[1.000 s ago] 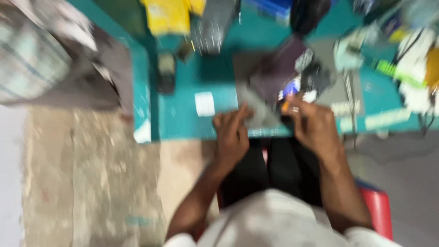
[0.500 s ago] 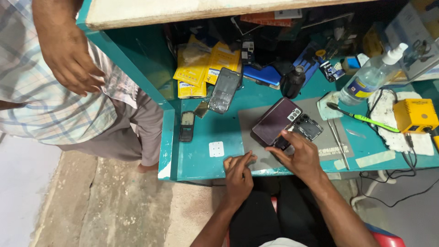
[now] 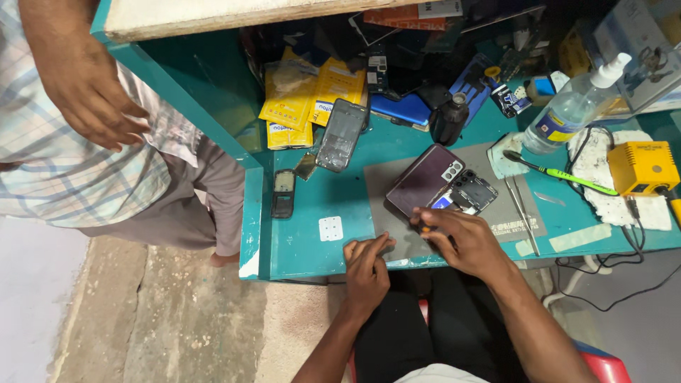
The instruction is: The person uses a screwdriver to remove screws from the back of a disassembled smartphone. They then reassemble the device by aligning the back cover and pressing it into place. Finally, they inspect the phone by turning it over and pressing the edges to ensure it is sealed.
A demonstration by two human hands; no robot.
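Right hand point(image 3: 464, 241) slid nearer purple phone point(image 3: 424, 180).

The right hand point(image 3: 464, 241) covers the near edge of the opened phone body point(image 3: 468, 193), and the small orange-tipped thing under its fingers is too small to name. Whether the left hand point(image 3: 367, 264) grips anything cannot be told; its fingertips lie flat on the grey work mat point(image 3: 386, 184). The standing person point(image 3: 92, 142) is cut off by the top and left edges. Under the wooden shelf point(image 3: 234, 15), the clutter sinks into shadow. The yellow device point(image 3: 642, 168) runs past the right edge.
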